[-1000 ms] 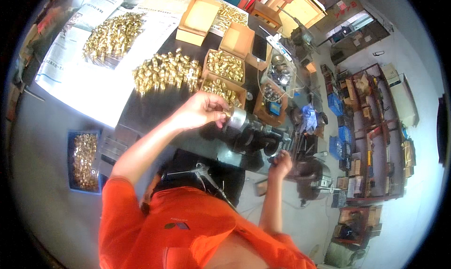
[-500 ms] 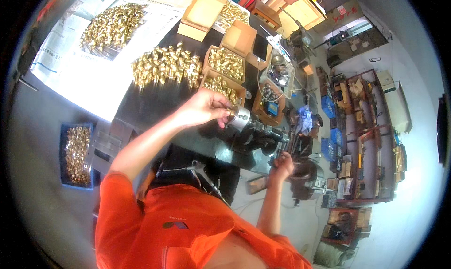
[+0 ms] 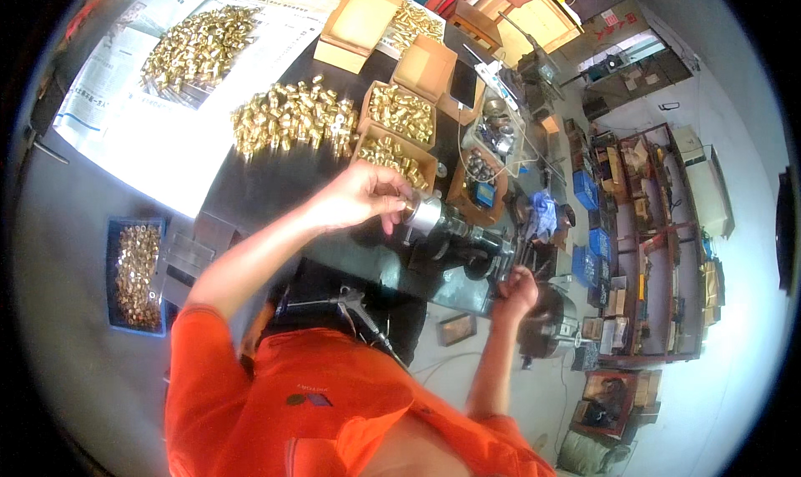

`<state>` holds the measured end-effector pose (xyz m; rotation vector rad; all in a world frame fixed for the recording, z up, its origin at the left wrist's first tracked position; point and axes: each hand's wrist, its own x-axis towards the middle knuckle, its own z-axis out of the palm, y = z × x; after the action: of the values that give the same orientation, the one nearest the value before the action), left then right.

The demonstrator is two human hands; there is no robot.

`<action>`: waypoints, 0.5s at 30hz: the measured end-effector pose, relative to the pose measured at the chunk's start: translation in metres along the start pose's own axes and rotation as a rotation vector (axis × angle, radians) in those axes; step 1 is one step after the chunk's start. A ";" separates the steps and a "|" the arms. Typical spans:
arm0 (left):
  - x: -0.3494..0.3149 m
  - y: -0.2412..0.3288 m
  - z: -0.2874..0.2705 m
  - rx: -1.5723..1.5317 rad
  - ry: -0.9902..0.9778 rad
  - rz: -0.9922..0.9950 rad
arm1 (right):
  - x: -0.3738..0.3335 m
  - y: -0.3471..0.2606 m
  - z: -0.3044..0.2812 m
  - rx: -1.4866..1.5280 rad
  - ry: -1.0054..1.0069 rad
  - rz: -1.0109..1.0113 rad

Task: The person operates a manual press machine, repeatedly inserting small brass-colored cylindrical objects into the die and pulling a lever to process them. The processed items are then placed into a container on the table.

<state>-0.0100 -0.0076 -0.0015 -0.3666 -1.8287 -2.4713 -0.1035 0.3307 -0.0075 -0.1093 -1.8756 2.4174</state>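
My left hand (image 3: 367, 198) is closed in a pinch at the mouth of a silver chuck (image 3: 425, 213), on a small brass fitting (image 3: 409, 207) mostly hidden by the fingers. The chuck sits at the left end of a dark bench machine (image 3: 467, 245). At the machine's other end, my right hand (image 3: 519, 292) is closed round a lever whose grip is hidden in the fist. Just beyond my left hand, a cardboard box of brass fittings (image 3: 392, 157) stands beside a loose heap of brass fittings (image 3: 292, 120) on the black tabletop (image 3: 242, 185).
Another brass pile (image 3: 200, 47) lies on newspaper at the far left. A blue crate of small parts (image 3: 112, 277) stands low at the left. Behind the machine are a box with a blue packet (image 3: 469, 202) and a blue cloth (image 3: 544, 217). An air gun (image 3: 360, 314) lies near my waist.
My right hand has shifted a little to the right with the lever. The chuck has turned, and its dark holes no longer face the same way. My left hand stays almost in place.
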 end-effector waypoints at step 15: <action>-0.001 -0.003 0.006 0.032 0.057 0.021 | 0.079 -0.006 0.041 0.106 -0.128 -0.101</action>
<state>-0.0081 -0.0015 -0.0027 -0.3085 -1.8304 -2.4103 -0.1864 0.3011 0.0079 0.1472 -1.7497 2.5023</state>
